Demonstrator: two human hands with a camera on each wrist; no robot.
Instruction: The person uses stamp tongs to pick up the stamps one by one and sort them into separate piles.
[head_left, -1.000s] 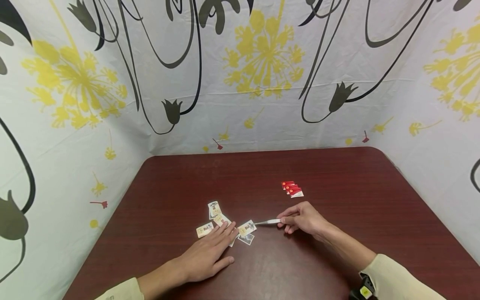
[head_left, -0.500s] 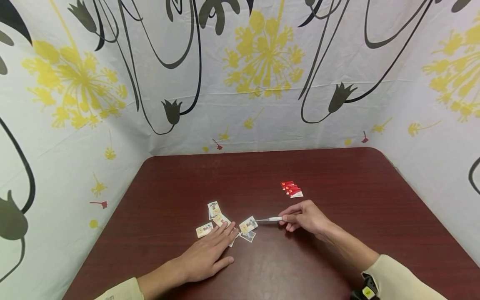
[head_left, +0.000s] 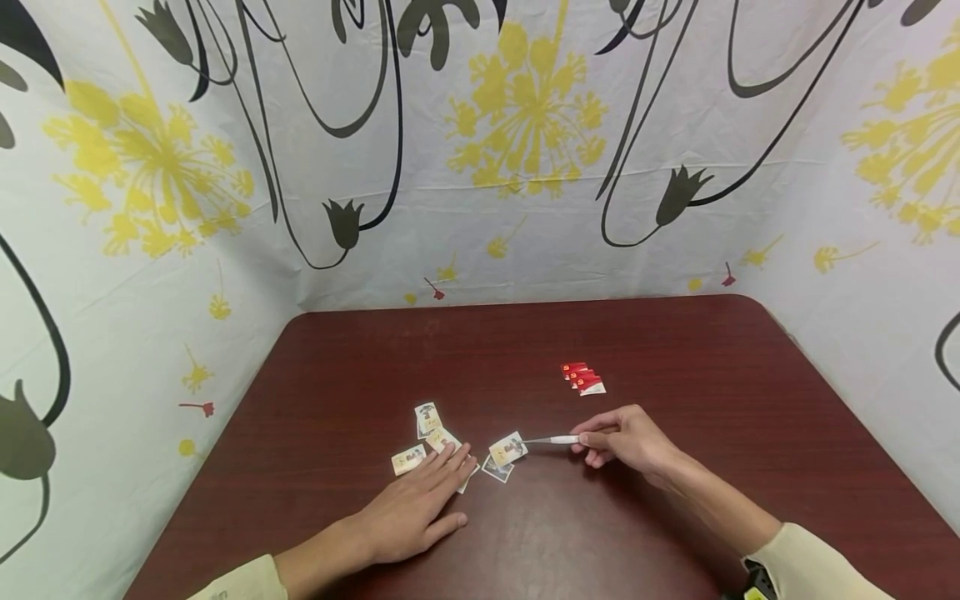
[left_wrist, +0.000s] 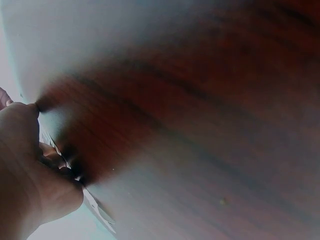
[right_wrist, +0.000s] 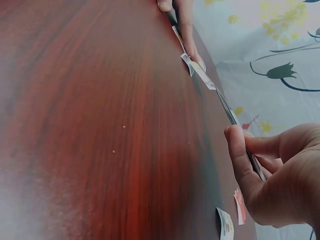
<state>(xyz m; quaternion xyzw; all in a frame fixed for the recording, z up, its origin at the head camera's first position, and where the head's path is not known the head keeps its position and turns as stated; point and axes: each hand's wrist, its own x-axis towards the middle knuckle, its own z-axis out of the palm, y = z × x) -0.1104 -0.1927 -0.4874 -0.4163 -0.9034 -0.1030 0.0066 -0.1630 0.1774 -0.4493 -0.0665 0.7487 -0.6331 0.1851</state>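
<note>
My right hand (head_left: 626, 442) pinches tweezers (head_left: 561, 439) between thumb and fingers. Their tips meet the right edge of a small yellowish stamp (head_left: 507, 450), which looks slightly raised in the right wrist view. Partly beneath that stamp lies a greyish one (head_left: 498, 470). My left hand (head_left: 412, 508) rests flat on the table, fingers extended over several stamps; its fingers hide part of them. Around its fingertips show a stamp (head_left: 408, 459) to the left, another (head_left: 444, 438) above, and an overlapping pair (head_left: 428, 417) farther back. The left wrist view shows mostly blurred table.
Several red stamps (head_left: 583, 379) lie overlapped on the dark red table (head_left: 360, 358), beyond my right hand. A pale flowered cloth (head_left: 517, 233) rises around the table's back and sides.
My right hand and the tweezers have moved right, drawing the yellowish stamp away from the left hand's fingers. The greyish stamp has shifted slightly right too. The left hand stays put.
</note>
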